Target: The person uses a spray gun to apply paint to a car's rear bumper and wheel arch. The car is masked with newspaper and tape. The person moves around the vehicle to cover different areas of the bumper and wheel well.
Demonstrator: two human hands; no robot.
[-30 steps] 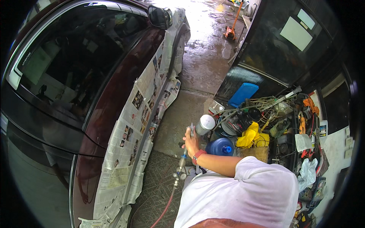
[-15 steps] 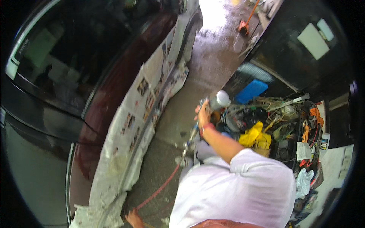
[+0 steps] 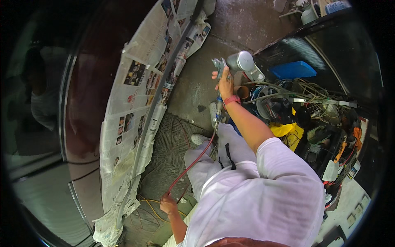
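My right hand is wrapped round a metal spray gun, with a silvery paint cup mounted on its side. From the gun's lower end a red air hose curves down toward me. Lower down, my left hand grips that hose with closed fingers. To the left stands a dark red vehicle panel, its lower part masked with sheets of newspaper. A long grey strip runs along the newspaper. The gun is apart from the panel.
Right of me is a cluttered bench with tangled cables, a yellow bag and a blue lid-like piece. A yellow cord and thin cables lie on the floor near my left hand. My shoes are between bench and vehicle.
My view has shifted along the vehicle. My right hand with the spray gun appears higher in the picture, and my left hand has come rightward and up, still holding the hose.
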